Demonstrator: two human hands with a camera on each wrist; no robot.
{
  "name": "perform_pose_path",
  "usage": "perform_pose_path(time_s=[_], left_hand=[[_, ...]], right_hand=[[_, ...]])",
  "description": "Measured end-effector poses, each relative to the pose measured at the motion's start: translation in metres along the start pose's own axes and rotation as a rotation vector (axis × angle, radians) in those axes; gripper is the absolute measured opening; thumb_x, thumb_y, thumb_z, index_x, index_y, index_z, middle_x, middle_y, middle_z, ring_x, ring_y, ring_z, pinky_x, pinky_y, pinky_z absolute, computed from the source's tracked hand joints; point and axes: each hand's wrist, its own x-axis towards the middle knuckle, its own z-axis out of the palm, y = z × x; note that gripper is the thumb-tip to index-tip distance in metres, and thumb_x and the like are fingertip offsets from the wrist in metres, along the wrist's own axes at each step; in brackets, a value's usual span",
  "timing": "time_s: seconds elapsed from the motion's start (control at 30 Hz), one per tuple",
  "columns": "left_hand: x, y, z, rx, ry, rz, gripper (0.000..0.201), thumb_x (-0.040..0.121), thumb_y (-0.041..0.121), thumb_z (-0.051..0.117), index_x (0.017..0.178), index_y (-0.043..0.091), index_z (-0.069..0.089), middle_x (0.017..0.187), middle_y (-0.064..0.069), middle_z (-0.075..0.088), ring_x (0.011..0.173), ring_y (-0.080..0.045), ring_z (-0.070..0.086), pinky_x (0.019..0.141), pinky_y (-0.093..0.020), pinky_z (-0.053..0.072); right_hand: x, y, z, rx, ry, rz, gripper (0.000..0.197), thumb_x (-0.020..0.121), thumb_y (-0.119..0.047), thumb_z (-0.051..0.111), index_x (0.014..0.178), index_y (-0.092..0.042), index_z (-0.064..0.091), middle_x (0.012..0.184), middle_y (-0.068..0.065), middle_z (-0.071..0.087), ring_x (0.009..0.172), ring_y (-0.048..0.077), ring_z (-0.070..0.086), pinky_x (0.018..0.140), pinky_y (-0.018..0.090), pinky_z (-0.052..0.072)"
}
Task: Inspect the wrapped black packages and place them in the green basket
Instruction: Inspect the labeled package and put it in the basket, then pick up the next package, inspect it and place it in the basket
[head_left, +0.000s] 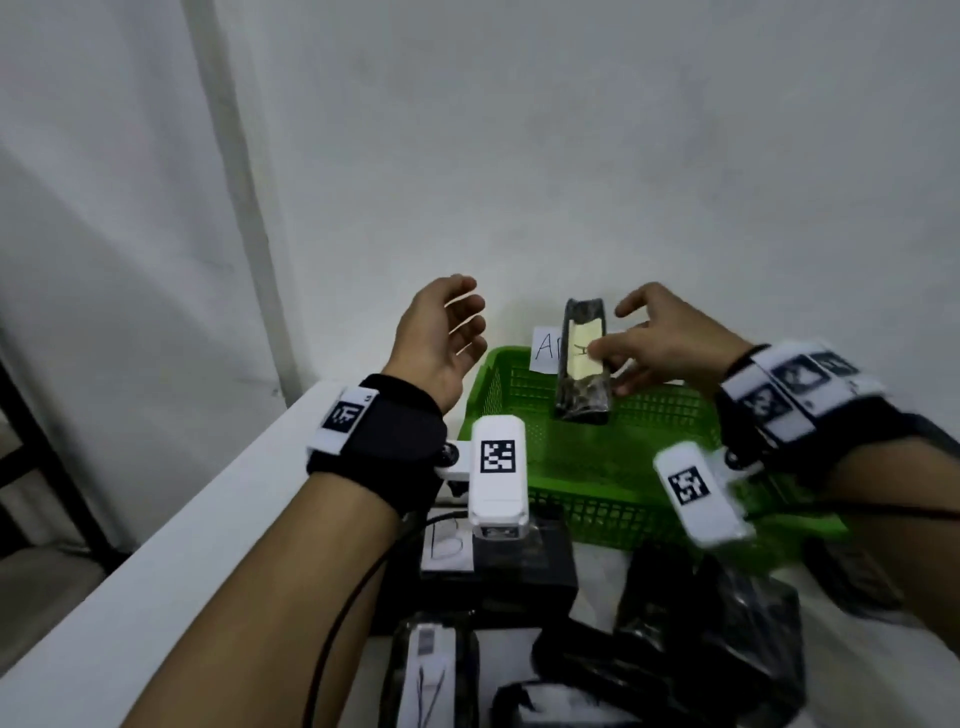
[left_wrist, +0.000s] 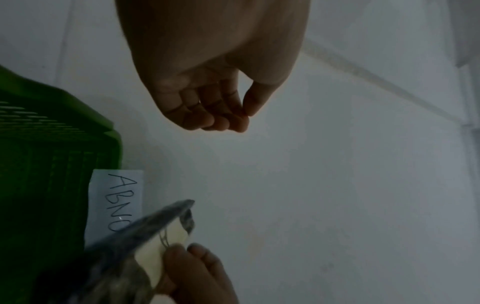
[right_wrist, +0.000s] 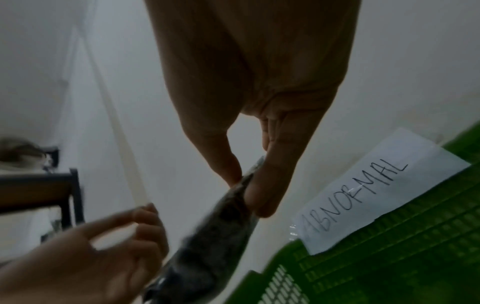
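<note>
White walls are backing the table while the right hand (head_left: 654, 343) is pinching the wrapped black package (head_left: 583, 364) over the green basket (head_left: 597, 467), left hand (head_left: 441, 338) hanging loosely curled and empty; lowering it flat should be keeping it from tipping out.

The place looked like a plain sorting or inspection station in a workroom rather than a home. A white-topped table (head_left: 156, 561) stood against a bare white wall (head_left: 571, 156), and a green perforated plastic basket (head_left: 597, 499) carried a handwritten white paper label reading "ABNORMAL" (right_wrist: 376, 191). Black plastic-wrapped packages (head_left: 711, 623) were heaped at the near edge. A dark metal-framed shelf (right_wrist: 52, 185) stood to one side.
</note>
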Motion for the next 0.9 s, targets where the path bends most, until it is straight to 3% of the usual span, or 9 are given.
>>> perform_pose_path(time_s=[0.17,0.27,0.37,0.4,0.47,0.53,0.67,0.8,0.9], left_hand=[[0.032,-0.026,0.008,0.212,0.097,-0.032,0.016,0.096,0.02,0.053,0.083,0.019,0.061,0.071,0.004,0.057,0.062,-0.011,0.048,0.057,-0.023,0.037],[0.045,-0.044,0.002,0.383,0.126,0.006,0.014,0.097,0.015,0.052,0.087,0.013,0.062,0.076,0.001,0.057,0.065,-0.011,0.047,0.056,-0.023,0.038],[0.058,-0.059,-0.006,0.43,0.105,-0.033,0.01,0.096,0.011,0.053,0.094,0.007,0.062,0.076,-0.004,0.058,0.062,-0.015,0.052,0.044,-0.017,0.044],[0.061,-0.063,-0.007,0.437,0.103,-0.051,0.008,0.095,0.012,0.055,0.094,0.009,0.062,0.078,-0.006,0.06,0.064,-0.018,0.056,0.049,-0.02,0.048],[0.064,-0.067,-0.006,0.513,0.107,-0.046,0.007,0.084,0.021,0.059,0.09,0.017,0.061,0.095,-0.009,0.066,0.084,-0.027,0.065,0.074,-0.038,0.058],[0.067,-0.072,-0.005,0.593,0.102,-0.051,0.016,0.074,0.029,0.06,0.09,0.026,0.059,0.116,-0.011,0.063,0.102,-0.029,0.064,0.09,-0.043,0.055],[0.071,-0.075,-0.005,0.662,0.056,-0.024,0.007,0.091,0.019,0.062,0.097,0.019,0.059,0.131,-0.014,0.052,0.098,-0.018,0.057,0.072,-0.022,0.045],[0.074,-0.074,-0.007,0.646,0.068,-0.059,0.005,0.083,0.022,0.061,0.088,0.021,0.06,0.124,-0.016,0.059,0.108,-0.032,0.063,0.089,-0.041,0.055],[0.07,-0.059,-0.006,0.657,0.082,-0.077,0.009,0.096,0.014,0.055,0.1,0.012,0.063,0.101,-0.009,0.064,0.094,-0.025,0.062,0.07,-0.029,0.05]], right_hand=[[0.074,0.012,0.025,-0.429,-0.238,0.092,0.026,0.087,-0.005,0.074,0.107,-0.005,0.058,0.08,0.015,0.068,0.06,0.029,0.068,0.061,0.04,0.06],[0.101,0.03,0.041,-0.428,-0.333,0.138,0.022,0.088,-0.005,0.073,0.103,-0.01,0.058,0.083,0.014,0.068,0.05,0.021,0.068,0.046,0.029,0.056],[0.117,0.048,0.056,-0.411,-0.381,0.102,0.016,0.091,-0.008,0.071,0.099,-0.01,0.057,0.082,0.013,0.069,0.048,0.019,0.067,0.043,0.025,0.053],[0.12,0.055,0.061,-0.406,-0.397,0.082,0.017,0.091,-0.009,0.071,0.1,-0.01,0.058,0.083,0.013,0.069,0.047,0.018,0.067,0.044,0.026,0.054],[0.123,0.068,0.07,-0.405,-0.427,0.045,0.022,0.091,-0.013,0.073,0.106,-0.008,0.058,0.084,0.011,0.071,0.047,0.017,0.067,0.047,0.027,0.056],[0.125,0.081,0.079,-0.392,-0.438,0.015,0.026,0.091,-0.017,0.074,0.11,-0.008,0.058,0.082,0.009,0.073,0.049,0.018,0.067,0.05,0.029,0.058],[0.129,0.092,0.088,-0.276,-0.455,-0.023,0.032,0.092,-0.014,0.072,0.118,-0.004,0.056,0.077,0.01,0.072,0.056,0.022,0.068,0.051,0.029,0.058],[0.126,0.089,0.083,-0.305,-0.458,-0.006,0.033,0.095,-0.026,0.069,0.117,-0.01,0.051,0.077,0.008,0.073,0.051,0.02,0.066,0.044,0.028,0.053],[0.125,0.07,0.068,-0.436,-0.414,-0.042,0.03,0.099,-0.039,0.06,0.112,-0.013,0.051,0.08,0.004,0.075,0.048,0.017,0.066,0.046,0.027,0.051]])
